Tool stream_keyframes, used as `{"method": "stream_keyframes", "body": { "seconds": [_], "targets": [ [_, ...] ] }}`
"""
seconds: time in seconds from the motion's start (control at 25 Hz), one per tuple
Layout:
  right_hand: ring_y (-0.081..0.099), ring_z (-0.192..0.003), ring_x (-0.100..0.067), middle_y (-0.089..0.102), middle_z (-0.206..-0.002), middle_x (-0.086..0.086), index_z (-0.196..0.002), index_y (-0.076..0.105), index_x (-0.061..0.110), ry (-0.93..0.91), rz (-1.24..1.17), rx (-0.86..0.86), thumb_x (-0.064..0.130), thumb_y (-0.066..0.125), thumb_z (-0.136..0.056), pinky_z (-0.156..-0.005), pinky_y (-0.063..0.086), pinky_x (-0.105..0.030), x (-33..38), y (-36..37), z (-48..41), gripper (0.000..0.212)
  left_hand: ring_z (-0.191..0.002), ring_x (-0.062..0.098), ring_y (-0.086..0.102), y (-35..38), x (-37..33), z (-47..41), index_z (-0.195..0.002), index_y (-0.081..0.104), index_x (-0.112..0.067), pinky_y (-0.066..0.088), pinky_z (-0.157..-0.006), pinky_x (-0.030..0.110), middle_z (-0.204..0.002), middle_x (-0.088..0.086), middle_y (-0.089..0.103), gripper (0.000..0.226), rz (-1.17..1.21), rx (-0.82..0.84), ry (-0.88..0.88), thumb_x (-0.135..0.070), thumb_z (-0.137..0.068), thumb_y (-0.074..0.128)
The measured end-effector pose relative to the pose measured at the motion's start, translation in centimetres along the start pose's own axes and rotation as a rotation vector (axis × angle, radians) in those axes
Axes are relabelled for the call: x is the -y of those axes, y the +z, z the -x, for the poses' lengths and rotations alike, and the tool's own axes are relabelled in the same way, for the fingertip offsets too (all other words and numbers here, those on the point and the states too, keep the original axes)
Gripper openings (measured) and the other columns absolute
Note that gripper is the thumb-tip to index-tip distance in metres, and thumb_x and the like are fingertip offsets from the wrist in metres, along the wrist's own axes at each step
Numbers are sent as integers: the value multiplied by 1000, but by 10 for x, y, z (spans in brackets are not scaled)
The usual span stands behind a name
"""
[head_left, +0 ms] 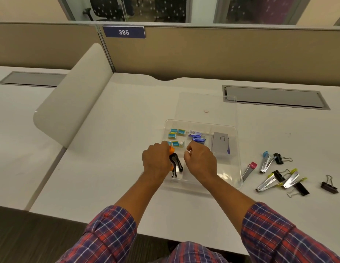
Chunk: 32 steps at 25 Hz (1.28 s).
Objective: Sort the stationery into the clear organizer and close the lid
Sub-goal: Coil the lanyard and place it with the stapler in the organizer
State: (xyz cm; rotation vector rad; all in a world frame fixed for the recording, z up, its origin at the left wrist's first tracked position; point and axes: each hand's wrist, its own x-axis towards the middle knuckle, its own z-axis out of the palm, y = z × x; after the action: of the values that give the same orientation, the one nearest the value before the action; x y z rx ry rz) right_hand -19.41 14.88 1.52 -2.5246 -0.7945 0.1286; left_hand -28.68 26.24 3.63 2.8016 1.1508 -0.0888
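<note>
The clear organizer (235, 149) lies on the white desk with its lid (207, 105) open, flat behind it. Its back compartments hold several teal staple boxes (173, 134), blue staple boxes (196, 136) and a grey card pack (220, 143). My left hand (155, 162) is over the front left compartment, closed around an orange and black staple remover (175, 164). My right hand (200, 160) hovers over the middle front compartment with curled fingers; whether it holds anything is hidden. Right of the organizer lie several small staplers (266, 162) and black binder clips (329, 186).
A beige curved divider (74, 103) stands to the left of the desk. A tan partition with a "385" sign (124, 32) runs along the back. A grey cable hatch (273, 97) sits at the back right. The desk's front edge is close to my sleeves.
</note>
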Motion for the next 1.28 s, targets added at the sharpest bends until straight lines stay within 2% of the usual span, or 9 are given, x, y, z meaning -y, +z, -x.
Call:
{"method": "stream_keyframes", "body": {
  "seconds": [0.08,0.24,0.36,0.44,0.6,0.72,0.92,1.12,1.28],
  "targets": [
    [55,-68,-12,62,-81,7,-91,61,26,-8,1,11,29,62,-94,-52,34,-25,-5,-1,2,4,-82,24,67,2,-4,0,-104,59,-20,38,-62,34,-92,3,69,38,-89,35,13,-27,-77,84],
    [58,-71,-12,63,-83,8,-92,61,26,-41,-34,40,29,62,-94,-61,50,-30,-16,-3,3,4,-81,21,62,16,-13,9,-97,66,-22,36,-65,34,-86,-1,70,17,-244,52,85,-27,-85,76],
    [56,-67,-12,62,-80,9,-91,60,28,-57,-44,39,30,64,-94,-59,45,-24,-24,-4,3,5,-71,18,48,24,-17,10,-88,65,-22,34,-65,35,-70,-2,57,12,-295,39,92,-33,-88,72],
    [56,-67,-11,62,-80,9,-91,61,27,-63,-47,37,30,65,-94,-60,44,-23,-29,-5,3,5,-69,18,48,26,-16,8,-89,66,-22,34,-64,34,-68,-2,52,11,-291,22,91,-32,-88,71],
    [58,-70,-11,67,-87,5,-94,64,24,-95,-40,37,29,65,-93,-62,49,-25,-35,-5,5,5,-71,19,59,24,-12,3,-94,68,-24,36,-64,33,-80,-2,69,15,-287,-5,76,-36,-88,73],
    [55,-69,-10,68,-88,5,-96,66,24,-108,-39,28,30,66,-93,-62,45,-23,-36,-6,6,7,-73,18,51,24,-15,3,-96,68,-21,35,-68,34,-83,-2,71,24,-277,-47,62,-43,-88,73],
    [58,-73,-12,70,-92,3,-98,65,24,-112,-50,48,32,63,-95,-69,50,-26,-42,-11,5,8,-77,21,59,26,-17,6,-87,68,-19,40,-73,38,-75,1,70,23,-228,-114,115,-32,-77,85],
    [61,-79,-13,70,-97,3,-104,66,23,-107,-57,61,34,64,-96,-78,53,-29,-42,-17,7,14,-73,25,63,27,-11,7,-80,74,-16,48,-73,43,-72,5,74,33,-244,-119,215,-35,-65,95],
    [62,-81,-13,71,-98,2,-105,67,23,-123,-40,51,34,64,-96,-79,53,-29,-45,-18,7,15,-90,26,61,34,-10,7,-99,74,-18,46,-84,44,-86,3,75,36,-282,-61,204,-43,-77,86]
  ]
}}
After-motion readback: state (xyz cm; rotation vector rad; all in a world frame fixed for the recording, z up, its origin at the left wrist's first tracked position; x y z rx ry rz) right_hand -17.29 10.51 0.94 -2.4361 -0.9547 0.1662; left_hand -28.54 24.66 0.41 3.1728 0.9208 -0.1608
